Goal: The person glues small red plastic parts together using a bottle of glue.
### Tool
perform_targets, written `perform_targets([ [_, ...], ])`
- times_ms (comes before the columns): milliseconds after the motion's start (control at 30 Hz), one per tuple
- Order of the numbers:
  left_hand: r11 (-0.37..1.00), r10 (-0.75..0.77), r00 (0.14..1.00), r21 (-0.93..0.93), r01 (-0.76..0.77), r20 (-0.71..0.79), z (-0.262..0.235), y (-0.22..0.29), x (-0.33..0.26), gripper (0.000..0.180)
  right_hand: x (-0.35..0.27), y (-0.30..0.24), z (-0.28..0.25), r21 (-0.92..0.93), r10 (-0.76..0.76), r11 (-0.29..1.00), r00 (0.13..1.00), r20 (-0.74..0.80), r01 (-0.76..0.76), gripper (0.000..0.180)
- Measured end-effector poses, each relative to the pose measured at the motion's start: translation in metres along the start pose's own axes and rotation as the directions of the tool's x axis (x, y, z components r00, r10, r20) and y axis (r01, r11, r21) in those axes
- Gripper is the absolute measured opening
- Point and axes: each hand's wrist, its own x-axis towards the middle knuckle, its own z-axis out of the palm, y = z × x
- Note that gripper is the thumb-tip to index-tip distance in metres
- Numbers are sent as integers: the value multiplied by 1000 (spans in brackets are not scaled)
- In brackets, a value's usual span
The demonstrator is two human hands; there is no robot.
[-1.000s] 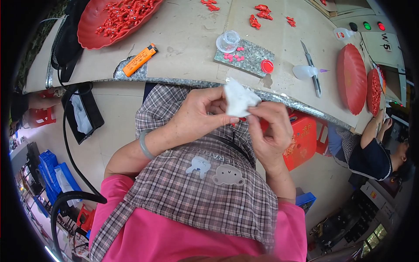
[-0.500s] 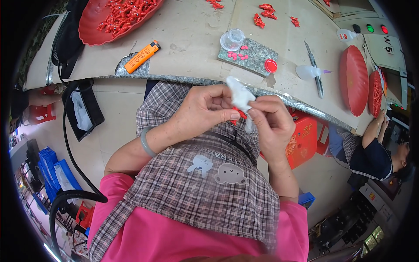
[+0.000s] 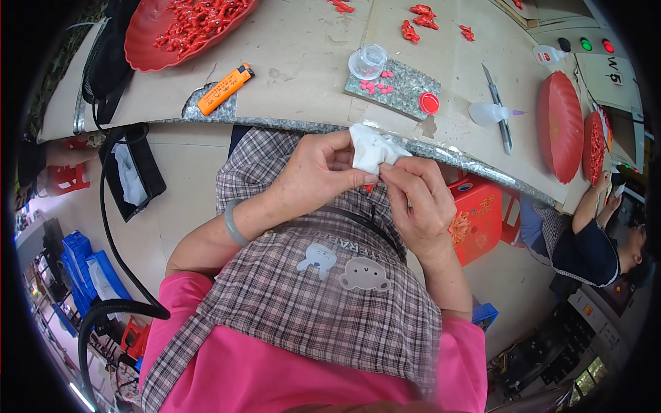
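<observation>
Two hands meeting over the lap, just below the near rim of the tabletop point(image 3: 310, 62). Left hand point(image 3: 313, 172) pinching a crumpled white cloth point(image 3: 370, 148) between thumb and forefingers, grip closed tight on its lower left side, the wad bulging up and to the right above the knuckles. Right hand point(image 3: 416, 206) pressing in from the right, fingertips closed against the cloth's lower right edge, thumb tucked beneath; possibly also nipping a small red piece point(image 3: 369, 187) peeking out just under the cloth where the two grips touch, too hidden to tell which hand is holding it. Cloth lying between both grips, its longer side running from lower left to upper right, the left hand covering more of it and sitting nearer its bulk. Both forearms resting over the plaid apron point(image 3: 310, 303). Sitting well apart on the tabletop beyond: an orange lighter point(image 3: 224, 89), a clear small cup point(image 3: 367, 62) on a grey stone slab point(image 3: 396, 95), a red tray point(image 3: 182, 31) heaped with red pieces, a knife point(image 3: 497, 107).
</observation>
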Motion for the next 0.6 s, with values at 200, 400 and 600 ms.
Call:
perform_targets([
  [200, 996, -42, 999, -81, 45, 35, -7, -2, 2, 29, -1, 0, -20, -20, 73, 997, 977, -202, -79, 29],
  [400, 981, -73, 995, -175, 84, 70, -7, 4, 0, 26, -13, 23, -50, -94, 39, 990, 859, -510, -101, 30],
  [600, 952, -82, 992, -288, 105, 91, -7, 8, 0, 24, -16, 85, -103, -316, -87, 937, 783, -616, -145, 23],
])
